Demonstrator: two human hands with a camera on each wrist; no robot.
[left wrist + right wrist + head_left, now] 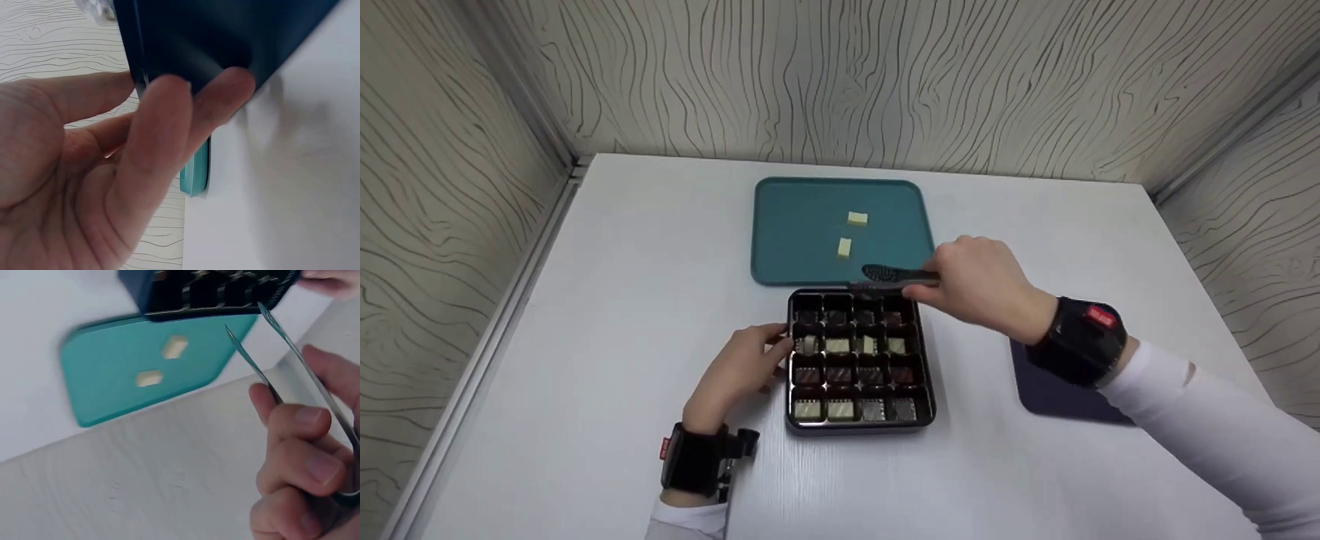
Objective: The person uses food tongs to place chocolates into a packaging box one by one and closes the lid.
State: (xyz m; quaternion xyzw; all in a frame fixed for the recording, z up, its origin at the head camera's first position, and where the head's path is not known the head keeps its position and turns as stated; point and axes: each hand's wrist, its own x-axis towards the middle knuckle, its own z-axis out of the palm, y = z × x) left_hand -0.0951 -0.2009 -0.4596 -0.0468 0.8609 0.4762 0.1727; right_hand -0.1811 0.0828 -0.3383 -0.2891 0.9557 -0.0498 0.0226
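Observation:
My right hand (982, 281) grips metal tongs (881, 274) with ribbed tips. In the right wrist view the tongs' tips stand apart with nothing between them, close to the far edge of a black compartment box (859, 430). My left hand (742, 364) holds the box by its left side, and in the left wrist view a finger lies against the box's dark underside (214, 34). Small chocolates sit in the box: pale pieces (837, 346) in the second row, dark pieces (838, 375) in the third, both kinds in the front row. The back compartments look dark inside.
Behind the box lies a teal tray (791, 225) with two cream-coloured blocks, one farther back (857, 218) and one nearer (844, 247). A dark purple tray (1057, 397) lies to the right, partly under my right arm. Patterned walls (847, 75) enclose the white table (645, 247).

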